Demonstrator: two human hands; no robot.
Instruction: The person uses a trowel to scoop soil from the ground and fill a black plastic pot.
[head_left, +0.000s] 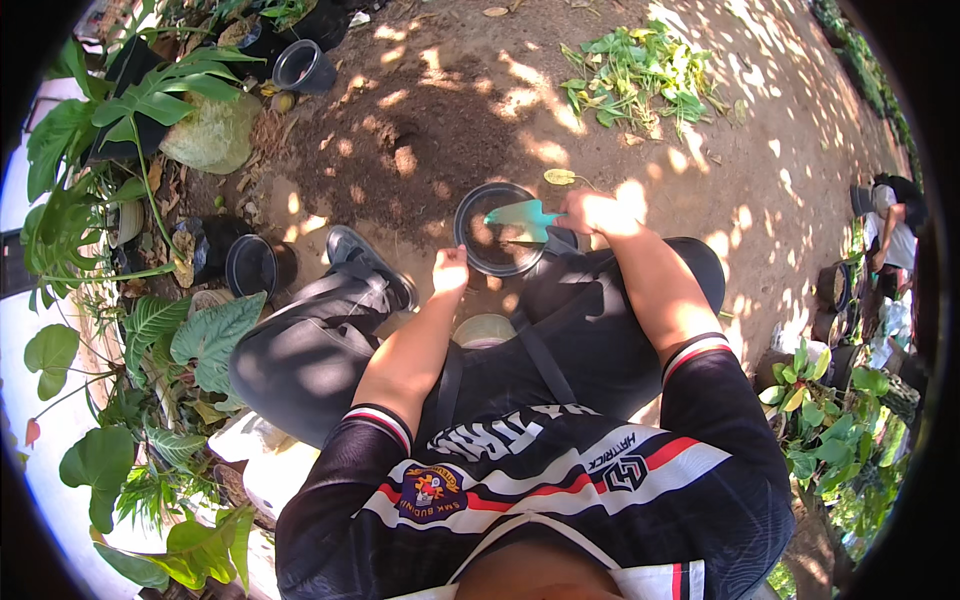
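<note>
A round black plastic pot (463, 204) stands on the ground between my feet, with soil inside. My left hand (450, 268) grips its lower left rim. In my right hand (585, 211) is the handle of a green hand trowel (521, 219), whose blade lies over the pot, pointing left. Whether the blade touches the soil in the pot I cannot tell. Just beyond the pot spreads a heap of dark loose soil (420, 142) with a hollow in it. One yellowish leaf (559, 177) lies on the ground beside the pot.
Empty black pots (304, 66) (253, 266) stand at the left, near a large stone (214, 133) and leafy plants (214, 337). Cut green leaves (645, 75) are piled ahead on the right. Another person (892, 225) is at the far right, near more pots (832, 287).
</note>
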